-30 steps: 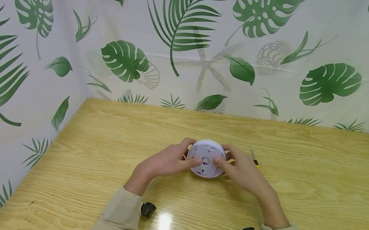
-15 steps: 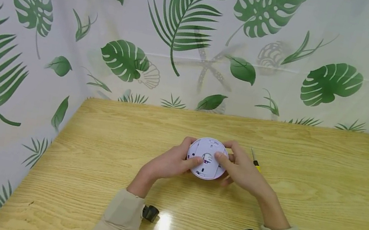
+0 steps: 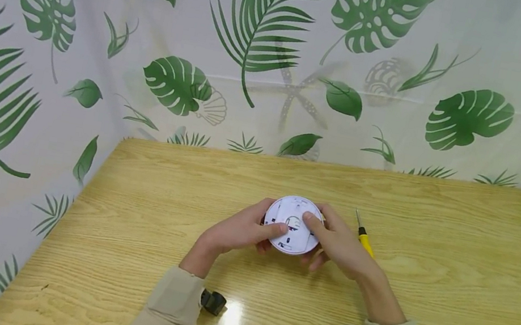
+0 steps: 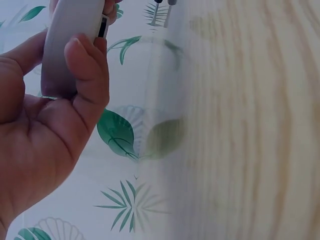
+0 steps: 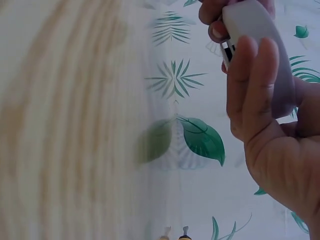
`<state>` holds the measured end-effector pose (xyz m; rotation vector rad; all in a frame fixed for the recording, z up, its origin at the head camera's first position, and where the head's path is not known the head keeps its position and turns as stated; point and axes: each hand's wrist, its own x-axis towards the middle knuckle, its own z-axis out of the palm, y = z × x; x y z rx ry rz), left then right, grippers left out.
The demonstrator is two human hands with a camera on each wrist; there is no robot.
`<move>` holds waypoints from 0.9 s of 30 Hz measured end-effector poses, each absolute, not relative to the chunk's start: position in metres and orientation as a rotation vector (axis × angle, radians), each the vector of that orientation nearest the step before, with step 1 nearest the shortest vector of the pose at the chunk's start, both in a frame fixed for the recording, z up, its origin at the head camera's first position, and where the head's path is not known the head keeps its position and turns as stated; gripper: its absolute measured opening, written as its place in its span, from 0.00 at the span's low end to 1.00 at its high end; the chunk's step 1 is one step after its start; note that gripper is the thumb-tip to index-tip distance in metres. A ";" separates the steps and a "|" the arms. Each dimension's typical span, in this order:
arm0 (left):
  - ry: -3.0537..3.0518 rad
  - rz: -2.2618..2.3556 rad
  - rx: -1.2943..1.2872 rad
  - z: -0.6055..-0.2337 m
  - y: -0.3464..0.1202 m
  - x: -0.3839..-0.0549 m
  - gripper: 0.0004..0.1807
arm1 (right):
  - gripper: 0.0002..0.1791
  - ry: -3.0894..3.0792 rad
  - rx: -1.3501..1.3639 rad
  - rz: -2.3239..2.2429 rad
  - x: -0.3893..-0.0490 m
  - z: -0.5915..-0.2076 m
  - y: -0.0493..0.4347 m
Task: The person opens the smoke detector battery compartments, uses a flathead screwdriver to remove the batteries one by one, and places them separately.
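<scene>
A round white smoke detector [image 3: 296,243] is held above the table in the head view, its slotted back with a central hole facing up. My left hand [image 3: 241,228] grips its left side, thumb on the back face. From the other side my right hand [image 3: 345,243] holds it, the thumb pressing on the back near the upper right of the hole. In the left wrist view the detector [image 4: 75,30] shows edge-on, with fingers curled on its underside. The right wrist view shows the detector's [image 5: 260,25] smooth casing and a dark slot at its rim.
A screwdriver [image 3: 365,240] with a yellow and black handle lies on the wooden table [image 3: 452,286], just beyond the right hand. A leaf-patterned curtain [image 3: 271,101] hangs behind the table and along its left side.
The detector has tilted so its back faces the head camera more fully. The right thumb has moved slightly up the back, and more of the screwdriver's yellow handle shows.
</scene>
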<state>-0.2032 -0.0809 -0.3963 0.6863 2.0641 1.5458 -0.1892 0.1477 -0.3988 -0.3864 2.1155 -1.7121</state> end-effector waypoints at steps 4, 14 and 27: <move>2.064 1.545 0.688 -0.398 -0.078 -0.204 0.18 | 0.27 2.120 -0.378 -1.720 -0.189 -0.400 0.147; 1.991 1.625 0.878 -0.400 -0.065 -0.205 0.07 | 0.25 2.199 -0.342 -1.712 -0.188 -0.399 0.146; 2.091 1.606 0.753 -0.397 -0.064 -0.202 0.10 | 0.31 2.246 -0.260 -1.703 -0.185 -0.397 0.141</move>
